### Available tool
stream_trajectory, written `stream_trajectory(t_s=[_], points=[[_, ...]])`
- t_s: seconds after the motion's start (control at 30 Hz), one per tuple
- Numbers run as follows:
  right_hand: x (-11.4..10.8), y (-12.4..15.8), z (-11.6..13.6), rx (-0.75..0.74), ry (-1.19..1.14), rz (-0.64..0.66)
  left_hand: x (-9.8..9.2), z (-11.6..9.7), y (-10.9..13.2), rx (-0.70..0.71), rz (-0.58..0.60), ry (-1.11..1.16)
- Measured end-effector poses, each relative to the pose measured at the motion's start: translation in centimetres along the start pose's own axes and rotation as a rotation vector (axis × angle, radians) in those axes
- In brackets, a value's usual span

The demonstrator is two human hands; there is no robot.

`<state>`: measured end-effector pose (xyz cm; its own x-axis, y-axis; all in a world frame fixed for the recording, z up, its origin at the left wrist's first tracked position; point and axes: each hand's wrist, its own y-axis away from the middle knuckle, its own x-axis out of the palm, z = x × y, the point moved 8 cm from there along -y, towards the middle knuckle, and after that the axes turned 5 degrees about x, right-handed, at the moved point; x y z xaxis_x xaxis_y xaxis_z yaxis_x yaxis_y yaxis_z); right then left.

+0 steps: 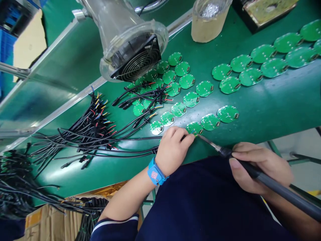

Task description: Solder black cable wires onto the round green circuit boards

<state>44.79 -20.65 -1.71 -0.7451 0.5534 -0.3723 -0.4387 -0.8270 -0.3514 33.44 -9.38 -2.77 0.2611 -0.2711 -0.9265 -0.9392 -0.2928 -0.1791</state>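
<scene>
My left hand (173, 149), with a blue wrist strap (155, 173), is closed in a pinch on a thin black wire (130, 138) whose end it holds at a round green circuit board (194, 128) near the table's front edge. My right hand (259, 169) grips a black soldering iron (273, 184). The iron's metal tip (204, 139) touches the edge of that same board, right beside my left fingertips. More round boards continue the row to the right (227, 113).
Several round green boards lie in rows over the green table (276, 100). A bundle of black wires with coloured ends (95, 129) spreads at the left. A clear fume extractor with a fan (135, 57) hangs above. A cloudy jar (208, 21) stands at the back.
</scene>
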Motion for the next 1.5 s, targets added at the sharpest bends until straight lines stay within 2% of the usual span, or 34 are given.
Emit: stream_trajectory(t_s=[0.1,0.3,0.67,0.83,0.93,1.07,1.13,1.23,1.37,1.43,1.5], points=[[-0.3,0.1,0.3,-0.036,0.017,-0.042,-0.1,0.0,-0.1,-0.004,-0.006,-0.008],[1.0,0.8,-0.9,0.034,0.005,0.127,-0.2,-0.1,-0.1,-0.001,-0.002,-0.025],[-2.4,1.8,-2.6,0.192,-0.175,-0.176,0.3,-0.5,0.4,0.031,0.016,-0.112],[-3.3,1.7,-3.2,0.237,-0.147,-0.136,0.1,-1.2,0.4,0.045,0.054,-0.145],[-3.5,1.2,-3.3,0.285,-0.062,-0.082,-1.3,0.1,0.4,0.004,0.022,-0.060],[-3.7,0.8,-3.2,0.239,-0.099,-0.122,-5.1,5.8,1.1,-0.280,-0.142,-0.258],[-3.8,1.0,-3.4,0.210,-0.124,-0.169,-6.1,8.4,1.4,-0.370,-0.141,-0.360],[-3.9,1.8,-3.9,0.190,-0.123,-0.206,-6.1,10.5,1.2,-0.385,-0.091,-0.386],[-4.3,2.5,-4.0,0.190,-0.114,-0.246,-6.1,10.5,1.0,-0.347,-0.058,-0.423],[-4.6,2.6,-3.7,0.156,-0.116,-0.266,-7.2,9.1,0.9,-0.267,-0.142,-0.469],[-4.8,2.7,-3.8,0.134,-0.144,-0.273,-8.9,6.8,1.0,-0.153,-0.314,-0.496]])
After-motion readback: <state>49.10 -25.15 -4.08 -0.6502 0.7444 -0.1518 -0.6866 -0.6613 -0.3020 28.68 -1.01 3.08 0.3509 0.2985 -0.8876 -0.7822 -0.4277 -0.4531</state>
